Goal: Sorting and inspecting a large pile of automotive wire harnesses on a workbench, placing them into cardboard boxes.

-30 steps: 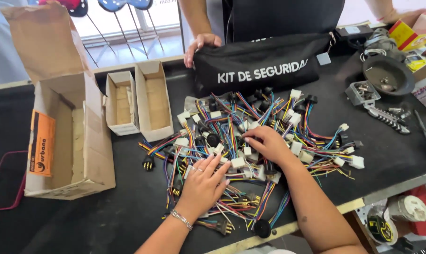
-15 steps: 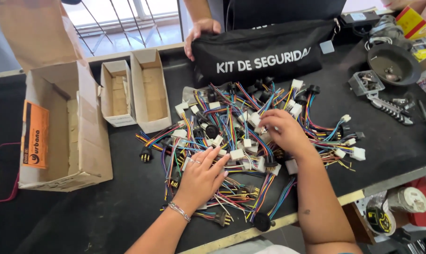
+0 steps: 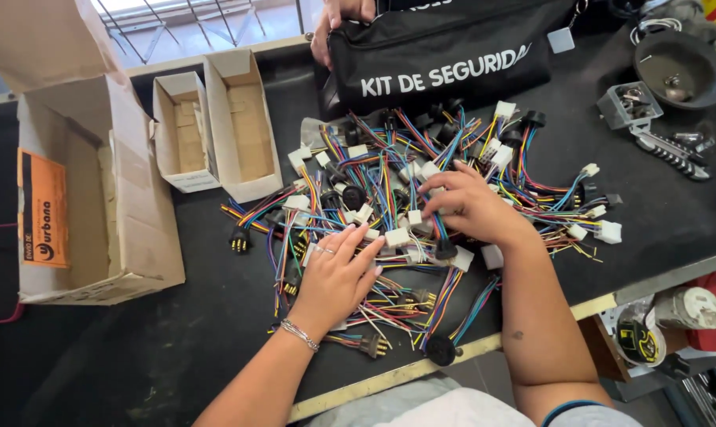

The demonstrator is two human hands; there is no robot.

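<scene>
Sorting through the wire harnesses (image 3: pixel 421 213) on the counter (image 3: pixel 216 316), we spread our left hand (image 3: pixel 338 273) flat, empty, while our right hand (image 3: pixel 469 207) pinches one lead; best tease gently.

We see wires (image 3: pixel 390 198): red, blue, yellow, green | plugs (image 3: pixel 396 236): white, black | bag (image 3: pixel 445 47): black | boxes (image 3: pixel 239 126): brown | table (image 3: pixel 200 332): black

the scene is evenly and brightly lit, with daylight coming through the window (image 3: pixel 208 20) at the top edge, where the panes are washed out almost white. shadows under the left hand (image 3: pixel 334 277) and right hand (image 3: pixel 472 207) are soft and short. the black tabletop (image 3: pixel 216 348) gives a faint dull sheen. focus is sharp in the middle; wide-angle bending curves the edges, and the corners look slightly soft.
</scene>
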